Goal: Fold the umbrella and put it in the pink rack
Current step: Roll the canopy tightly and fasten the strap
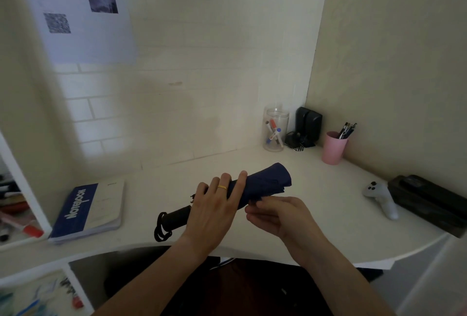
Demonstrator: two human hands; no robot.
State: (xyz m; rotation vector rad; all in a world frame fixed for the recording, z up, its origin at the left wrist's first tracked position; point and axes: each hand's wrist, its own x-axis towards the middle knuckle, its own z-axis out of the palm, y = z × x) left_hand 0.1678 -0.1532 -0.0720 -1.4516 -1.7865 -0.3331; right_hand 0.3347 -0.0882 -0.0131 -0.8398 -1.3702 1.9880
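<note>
Left hand grips rolled umbrella; right hand pinches it.

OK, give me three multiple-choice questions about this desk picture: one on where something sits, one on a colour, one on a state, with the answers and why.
1. Where does the notebook lie relative to the umbrella?
A. On the desk to its left
B. On top of it
C. Behind the pink cup

2. What colour is the umbrella's fabric?
A. Red
B. Dark blue
C. Yellow

3. What state is the umbrella in?
A. Fully open
B. Standing in the pink cup
C. Collapsed and rolled up, held over the desk

Answers:
1. A: the notebook rests near the desk's left end, the umbrella nearer the middle.
2. B: navy fabric shows beyond the left hand.
3. C: the canopy is bundled round the shaft, the left hand's fingers lie over it, and the right hand works at its lower edge.
</note>
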